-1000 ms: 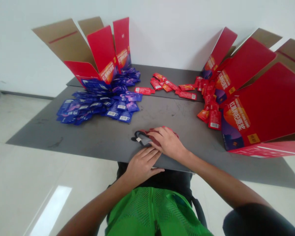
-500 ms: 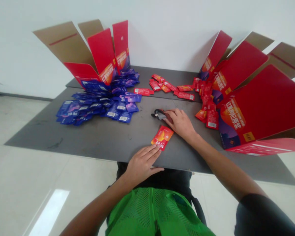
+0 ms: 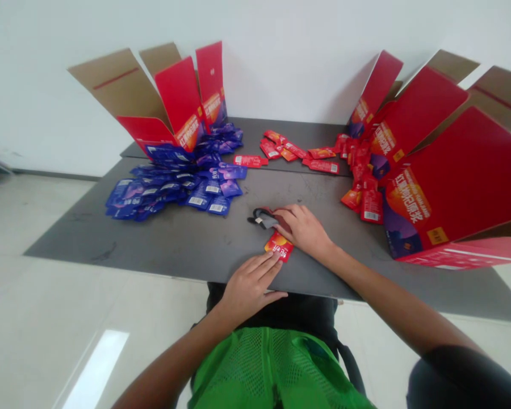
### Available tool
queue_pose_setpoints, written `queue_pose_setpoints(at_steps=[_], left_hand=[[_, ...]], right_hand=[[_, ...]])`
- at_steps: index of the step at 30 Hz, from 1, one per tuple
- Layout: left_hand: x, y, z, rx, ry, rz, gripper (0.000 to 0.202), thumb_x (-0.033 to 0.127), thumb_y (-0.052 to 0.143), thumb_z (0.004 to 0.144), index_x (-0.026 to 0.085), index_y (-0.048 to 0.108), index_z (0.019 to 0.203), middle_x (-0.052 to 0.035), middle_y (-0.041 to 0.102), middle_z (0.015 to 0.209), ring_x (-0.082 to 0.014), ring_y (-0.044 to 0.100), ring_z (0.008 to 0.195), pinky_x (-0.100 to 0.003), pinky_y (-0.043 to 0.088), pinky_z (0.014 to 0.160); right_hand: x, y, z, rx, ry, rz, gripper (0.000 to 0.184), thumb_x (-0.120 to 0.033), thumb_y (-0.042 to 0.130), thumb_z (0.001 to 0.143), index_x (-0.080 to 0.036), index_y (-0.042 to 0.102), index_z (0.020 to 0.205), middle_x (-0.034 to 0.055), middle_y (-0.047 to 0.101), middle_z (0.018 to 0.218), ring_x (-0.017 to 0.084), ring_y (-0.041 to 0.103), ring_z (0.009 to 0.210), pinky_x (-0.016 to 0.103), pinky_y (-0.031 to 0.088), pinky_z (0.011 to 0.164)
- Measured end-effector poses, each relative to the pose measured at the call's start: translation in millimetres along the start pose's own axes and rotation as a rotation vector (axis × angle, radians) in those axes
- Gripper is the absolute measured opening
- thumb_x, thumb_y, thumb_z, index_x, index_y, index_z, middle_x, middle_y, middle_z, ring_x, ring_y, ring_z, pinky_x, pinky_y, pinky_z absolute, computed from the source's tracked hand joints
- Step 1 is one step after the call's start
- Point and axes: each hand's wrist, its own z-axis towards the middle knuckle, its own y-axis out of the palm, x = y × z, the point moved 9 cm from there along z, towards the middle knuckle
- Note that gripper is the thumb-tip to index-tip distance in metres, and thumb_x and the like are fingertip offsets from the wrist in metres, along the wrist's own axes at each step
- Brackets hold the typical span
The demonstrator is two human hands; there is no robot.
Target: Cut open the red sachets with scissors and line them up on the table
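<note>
On the grey table, my left hand [image 3: 250,287] lies with its fingers stretched out, the tips resting on the lower edge of a red and orange pouch [image 3: 280,244]. My right hand [image 3: 303,232] has its fingers closed on a crumpled grey and black cloth [image 3: 266,219] with a small pale tag. The cloth and fingers sit over the pouch's upper part and hide it. The white lettering on the pouch's lower part stays visible beside my left fingertips.
Blue pouches [image 3: 166,184] lie heaped at the left before open red cartons [image 3: 147,132]. Several red pouches [image 3: 283,146] are scattered along the back, and more red pouches [image 3: 368,196] lie at the right beside larger open cartons [image 3: 460,187]. The table [image 3: 196,250] meets a white wall.
My right hand has moved the cloth toward me and slightly left, onto the pouch's upper part. My left hand stays at the pouch's lower edge. The view has shifted slightly.
</note>
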Motion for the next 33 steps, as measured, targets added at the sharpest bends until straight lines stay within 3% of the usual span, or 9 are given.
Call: queue_pose_setpoints(at_steps=[4, 7, 10, 15, 20, 24, 33], left_hand=[[3, 2.4, -1, -0.067, 0.000, 0.057, 0.067, 0.060, 0.061, 0.100, 0.011, 0.057, 0.145, -0.0168, 0.056, 0.153, -0.0317, 0.052, 0.142, -0.047, 0.048, 0.116], [6, 1.6, -4, -0.095, -0.020, 0.136, 0.064, 0.055, 0.059, 0.102, 0.014, 0.052, 0.150, -0.0181, 0.046, 0.160, -0.0343, 0.043, 0.148, -0.049, 0.050, 0.114], [5, -3.2, -8, -0.051, -0.068, 0.196, 0.065, 0.054, 0.059, 0.102, 0.013, 0.050, 0.152, -0.0211, 0.042, 0.162, -0.0378, 0.040, 0.150, -0.052, 0.051, 0.113], [6, -4.7, -15, -0.031, -0.061, 0.211, 0.056, 0.045, 0.050, 0.108, 0.010, 0.048, 0.152, -0.0214, 0.053, 0.153, -0.0348, 0.054, 0.139, -0.050, 0.056, 0.107], [12, -13.2, -20, 0.022, -0.015, 0.199, 0.036, 0.028, 0.046, 0.110, 0.014, 0.059, 0.140, -0.0148, 0.069, 0.127, -0.0285, 0.068, 0.116, -0.044, 0.059, 0.097], [17, -22.1, -21, 0.089, 0.036, 0.167, 0.025, 0.021, 0.052, 0.108, 0.015, 0.068, 0.126, -0.0097, 0.073, 0.106, -0.0254, 0.070, 0.098, -0.040, 0.058, 0.084], [15, -40.8, -11, 0.150, 0.022, -0.002, 0.023, 0.030, 0.053, 0.110, 0.020, 0.073, 0.106, -0.0038, 0.076, 0.099, -0.0200, 0.072, 0.092, -0.036, 0.056, 0.081]], right_hand=[[61, -20, 11, 0.100, 0.139, -0.088, 0.037, -0.045, 0.052, 0.104, -0.021, 0.066, 0.128, 0.0148, 0.066, 0.122, 0.032, 0.061, 0.106, 0.048, 0.052, 0.095], [81, -41, 4, 0.241, 0.224, -0.044, 0.039, -0.045, 0.050, 0.105, -0.020, 0.064, 0.132, 0.0151, 0.065, 0.123, 0.032, 0.060, 0.111, 0.047, 0.051, 0.098], [84, -47, -6, 0.296, 0.249, 0.026, 0.040, -0.047, 0.048, 0.105, -0.021, 0.063, 0.132, 0.0149, 0.064, 0.124, 0.031, 0.060, 0.114, 0.047, 0.051, 0.100], [90, -36, -11, 0.248, 0.284, 0.129, 0.041, -0.049, 0.046, 0.106, -0.021, 0.063, 0.131, 0.0140, 0.064, 0.120, 0.030, 0.062, 0.112, 0.048, 0.052, 0.101], [94, -31, -11, 0.250, 0.282, 0.201, 0.040, -0.051, 0.045, 0.106, -0.023, 0.064, 0.128, 0.0120, 0.065, 0.115, 0.029, 0.064, 0.109, 0.049, 0.053, 0.099], [99, -29, -13, 0.259, 0.293, 0.244, 0.041, -0.052, 0.046, 0.106, -0.023, 0.064, 0.127, 0.0111, 0.066, 0.111, 0.028, 0.066, 0.105, 0.047, 0.054, 0.097], [102, -28, -14, 0.251, 0.306, 0.326, 0.040, -0.052, 0.046, 0.106, -0.021, 0.064, 0.124, 0.0100, 0.066, 0.107, 0.026, 0.064, 0.102, 0.045, 0.053, 0.096]])
